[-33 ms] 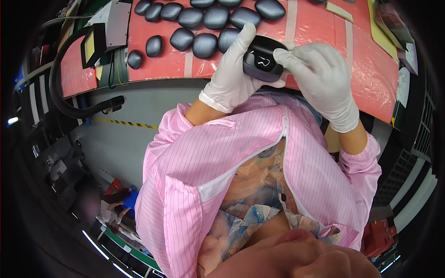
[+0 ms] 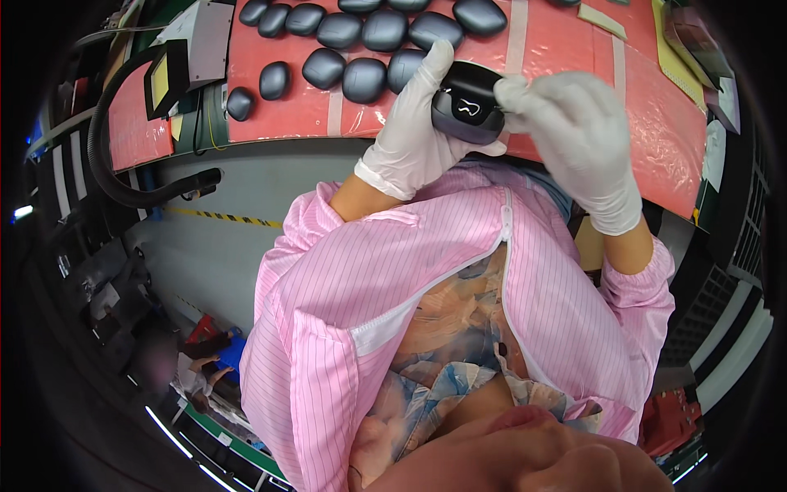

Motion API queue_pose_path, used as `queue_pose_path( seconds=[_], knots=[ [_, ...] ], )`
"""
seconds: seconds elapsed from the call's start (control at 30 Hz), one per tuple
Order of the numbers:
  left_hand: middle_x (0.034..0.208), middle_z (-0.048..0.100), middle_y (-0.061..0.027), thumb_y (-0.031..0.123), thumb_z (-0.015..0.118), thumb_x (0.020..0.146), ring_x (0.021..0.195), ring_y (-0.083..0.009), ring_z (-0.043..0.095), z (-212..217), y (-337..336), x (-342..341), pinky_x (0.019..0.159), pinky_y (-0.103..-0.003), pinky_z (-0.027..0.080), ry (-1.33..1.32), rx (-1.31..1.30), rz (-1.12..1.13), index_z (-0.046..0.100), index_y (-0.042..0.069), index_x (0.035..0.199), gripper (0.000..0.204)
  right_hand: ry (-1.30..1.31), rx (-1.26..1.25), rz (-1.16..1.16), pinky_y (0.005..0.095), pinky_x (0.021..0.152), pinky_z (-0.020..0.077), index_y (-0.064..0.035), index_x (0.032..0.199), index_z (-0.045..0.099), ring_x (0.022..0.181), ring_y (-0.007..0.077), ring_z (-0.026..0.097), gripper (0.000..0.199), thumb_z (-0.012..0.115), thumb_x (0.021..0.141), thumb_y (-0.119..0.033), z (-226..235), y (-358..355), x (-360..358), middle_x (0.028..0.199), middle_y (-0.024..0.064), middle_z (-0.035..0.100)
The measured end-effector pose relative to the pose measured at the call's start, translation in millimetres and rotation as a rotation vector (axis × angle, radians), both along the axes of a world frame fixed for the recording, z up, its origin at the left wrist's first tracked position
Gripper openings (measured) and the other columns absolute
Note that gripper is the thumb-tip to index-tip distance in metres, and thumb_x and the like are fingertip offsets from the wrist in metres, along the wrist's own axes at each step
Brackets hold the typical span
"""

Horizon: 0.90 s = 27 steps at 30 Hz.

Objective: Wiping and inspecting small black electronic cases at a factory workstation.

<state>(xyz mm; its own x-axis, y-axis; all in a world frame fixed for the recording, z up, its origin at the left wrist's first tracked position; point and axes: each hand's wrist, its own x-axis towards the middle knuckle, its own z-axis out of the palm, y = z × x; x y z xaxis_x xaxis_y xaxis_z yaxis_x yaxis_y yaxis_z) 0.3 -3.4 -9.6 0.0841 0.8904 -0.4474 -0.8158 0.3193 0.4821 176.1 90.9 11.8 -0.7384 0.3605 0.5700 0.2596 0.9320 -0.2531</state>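
My gloved left hand (image 2: pixel 412 123) is wrapped round a dark earbud charging case (image 2: pixel 466 125) with a glossy black face and a rounded grey-blue body. A pale, curved mark or reflection shows on that black face. At the case's right edge is my gloved right hand (image 2: pixel 578 135), its thumb and fingertips pinched together and slightly blurred. Whatever those fingertips hold, if anything, is hidden. Just beyond my left hand, several similar grey-blue cases (image 2: pixel 364 80) lie closed on the pink mat (image 2: pixel 566 49).
A black flexible hose (image 2: pixel 102 123) curves down at the left beside a grey box (image 2: pixel 199 45). Yellow pads (image 2: pixel 674 70) lie at the mat's far right. The bench's near edge runs just in front of my body. Another person (image 2: pixel 201 377) is far off at lower left.
My right fingertips have shifted a little to the right, from over the case's black face to its right edge. The left hand keeps its hold on the case.
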Motion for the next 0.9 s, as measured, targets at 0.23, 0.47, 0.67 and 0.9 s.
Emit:
queue_pose_path(
  seconds=[0.23, 0.47, 0.67, 0.9],
  knots=[
    [0.101, 0.067, -0.0205, 0.06, 0.033, 0.096, 0.077, -0.0278, 0.069, 9, 5, 10, 0.06, -0.033, 0.057, -0.043, 0.069, -0.071, 0.058, -0.001, 0.115, 0.069, 0.087, 0.0, 0.106, 0.0292, 0.066, 0.0462, -0.0076, 0.098, 0.069, 0.079, 0.0211, 0.06, 0.039, 0.073, 0.06, -0.003, 19, 13, -1, 0.087, 0.0055, 0.062],
    [0.086, 0.063, -0.0097, 0.055, 0.03, 0.099, 0.066, -0.0165, 0.061, 3, 5, 24, 0.058, -0.028, 0.049, 0.621, 0.147, 0.031, 0.058, -0.003, 0.108, 0.065, -0.235, 0.014, 0.012, 0.036, 0.069, 0.0452, -0.0093, 0.095, 0.066, 0.08, 0.0238, 0.055, 0.028, 0.069, 0.068, -0.004, 3, 15, 2, 0.082, 0.0049, 0.055],
    [0.092, 0.064, -0.0081, 0.051, 0.029, 0.101, 0.077, -0.0126, 0.058, -5, 11, 24, 0.067, -0.027, 0.049, 0.489, 0.181, 0.145, 0.056, 0.0, 0.113, 0.059, 0.067, -0.26, 0.08, 0.035, 0.066, 0.0457, -0.0115, 0.102, 0.066, 0.076, 0.0242, 0.055, 0.026, 0.061, 0.077, -0.008, -12, -26, -11, 0.082, 0.0044, 0.055],
    [0.099, 0.064, -0.0117, 0.047, 0.031, 0.102, 0.078, -0.0115, 0.058, -8, 2, 26, 0.064, -0.024, 0.047, 0.672, 0.228, 0.068, 0.052, 0.0, 0.118, 0.055, -0.094, -0.401, 0.103, 0.0302, 0.061, 0.0418, -0.0046, 0.097, 0.066, 0.068, 0.0195, 0.052, 0.018, 0.062, 0.081, -0.001, -19, -17, 17, 0.082, 0.0055, 0.056]
  ],
)
